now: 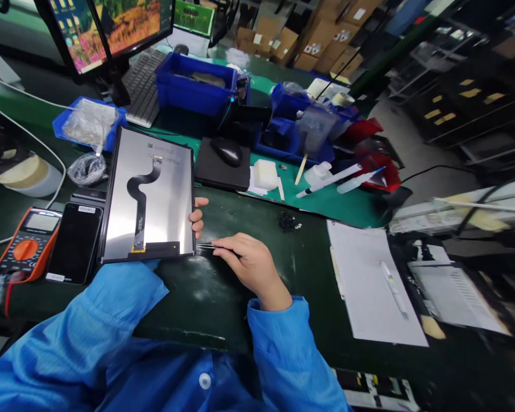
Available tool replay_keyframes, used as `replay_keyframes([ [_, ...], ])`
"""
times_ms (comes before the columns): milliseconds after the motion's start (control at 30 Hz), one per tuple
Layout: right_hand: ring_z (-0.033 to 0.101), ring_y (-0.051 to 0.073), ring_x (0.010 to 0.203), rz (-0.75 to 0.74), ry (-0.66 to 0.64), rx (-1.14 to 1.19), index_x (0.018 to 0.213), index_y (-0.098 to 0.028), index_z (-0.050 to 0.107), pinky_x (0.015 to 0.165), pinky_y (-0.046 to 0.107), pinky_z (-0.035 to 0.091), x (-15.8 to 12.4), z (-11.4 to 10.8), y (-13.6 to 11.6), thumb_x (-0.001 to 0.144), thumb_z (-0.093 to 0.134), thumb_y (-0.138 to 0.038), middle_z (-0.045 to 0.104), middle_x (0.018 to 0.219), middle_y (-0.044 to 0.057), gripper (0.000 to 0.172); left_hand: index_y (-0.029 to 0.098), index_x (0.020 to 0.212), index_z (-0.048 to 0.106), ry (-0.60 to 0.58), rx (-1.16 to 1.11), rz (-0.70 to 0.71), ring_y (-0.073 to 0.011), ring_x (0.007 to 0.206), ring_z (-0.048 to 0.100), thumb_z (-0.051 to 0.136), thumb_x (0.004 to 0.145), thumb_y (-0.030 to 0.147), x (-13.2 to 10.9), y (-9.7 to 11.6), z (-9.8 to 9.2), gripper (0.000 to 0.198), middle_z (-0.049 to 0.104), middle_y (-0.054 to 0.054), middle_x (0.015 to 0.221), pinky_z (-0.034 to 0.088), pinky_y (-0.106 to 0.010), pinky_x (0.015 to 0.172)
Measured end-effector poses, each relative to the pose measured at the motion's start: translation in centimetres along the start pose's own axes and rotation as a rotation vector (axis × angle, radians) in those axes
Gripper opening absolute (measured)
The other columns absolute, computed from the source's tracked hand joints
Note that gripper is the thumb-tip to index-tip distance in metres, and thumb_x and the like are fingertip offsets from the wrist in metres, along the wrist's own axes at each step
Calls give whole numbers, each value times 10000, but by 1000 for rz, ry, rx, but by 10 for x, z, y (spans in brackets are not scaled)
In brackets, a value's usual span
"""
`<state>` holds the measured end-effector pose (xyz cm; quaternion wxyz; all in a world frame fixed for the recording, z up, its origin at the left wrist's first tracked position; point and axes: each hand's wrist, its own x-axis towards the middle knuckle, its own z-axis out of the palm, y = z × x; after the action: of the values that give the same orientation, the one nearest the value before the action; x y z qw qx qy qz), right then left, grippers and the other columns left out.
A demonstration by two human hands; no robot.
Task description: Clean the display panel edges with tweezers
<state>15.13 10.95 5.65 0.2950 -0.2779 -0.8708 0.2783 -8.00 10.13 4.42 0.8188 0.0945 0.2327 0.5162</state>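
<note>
A tablet-sized display panel (167, 189) is held up over the bench, its silvery back toward me. Down that back runs a curved black flex cable (139, 197), ending at a dark strip along the lower edge. My left hand (198, 217) supports the panel from behind; only its fingertips show, curled round the right edge. Pinched between thumb and forefinger of my right hand (253, 263) are metal tweezers (206, 246). Their tips reach the panel's lower right edge; whether they touch it I cannot tell.
Left of the panel lie a black phone (75, 243) and an orange multimeter (28, 246). Behind it are a computer mouse (226, 151) and blue bins (195, 86). A small black heap (288, 222) lies on the bench, with paper sheets (369, 274) and a pen (393, 289) to the right.
</note>
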Motion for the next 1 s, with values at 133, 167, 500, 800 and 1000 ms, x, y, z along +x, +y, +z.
replay_keyframes([
  [133,706,183,774,8,-19,2,1012,-258,789,747,328,566,0,2,1,963,642,-303,805,911,32,162,116,1084,558,-59,37,-12,-206,609,582,50,1032,310,-1,0,-1,546,563,-75,676,496,-358,613],
  [167,706,185,776,6,-20,5,1014,-258,790,745,329,566,0,2,1,961,644,-301,805,912,34,161,117,1080,557,-57,39,-15,-208,606,577,40,1031,317,-1,0,-1,557,557,-74,673,493,-361,610],
  [500,702,186,774,22,-34,25,1007,-275,795,743,337,567,-1,4,1,968,632,-317,806,914,26,173,97,1107,590,-64,37,-13,-209,626,577,99,1030,349,-2,-3,-1,557,550,-77,689,519,-388,638],
  [800,706,170,726,23,-40,36,1007,-280,796,715,312,570,-2,3,0,959,645,-293,807,896,15,159,108,1186,573,-124,35,-22,-191,640,556,164,1036,317,4,-6,-12,483,539,-58,697,508,-366,656],
  [1000,725,176,771,22,-83,28,1031,-278,788,754,315,575,-3,2,0,973,620,-300,804,908,20,179,114,1098,575,-102,13,-32,-197,609,574,115,1036,337,3,-7,-7,515,534,-55,690,497,-349,606],
])
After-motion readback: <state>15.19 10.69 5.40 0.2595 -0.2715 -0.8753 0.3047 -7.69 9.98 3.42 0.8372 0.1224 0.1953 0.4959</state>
